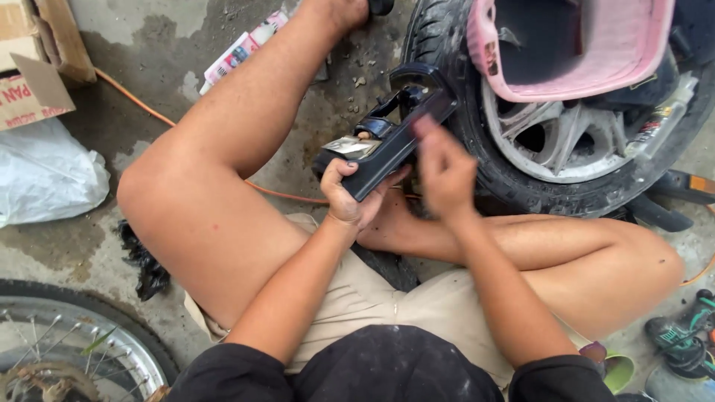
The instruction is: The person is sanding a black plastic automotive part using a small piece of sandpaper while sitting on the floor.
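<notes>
I judge the work mid-way: the black plastic part (383,141) is off any machine and in hand, nothing fitted yet. My left hand (356,195) grips its lower end, just past centre toward 12 o'clock. My right hand (445,170) pinches at its edge (blurred), the tyre (477,149) at 2 o'clock.

Right hand (445,170) motion-blurred, fingertips smeared against the black plastic part (387,141); grip there impossible to judge. Underside of that part hidden by the left hand (356,195). Spoked wheel (71,350) cropped at the bottom-left corner. Cardboard box (37,63) cut off by the left and top edges. Tyre (477,141) partly hidden under the pink basket (588,48), itself clipped at the top. Foot lost past the upper edge. Small tool (681,335) at far right too cropped to identify.
</notes>
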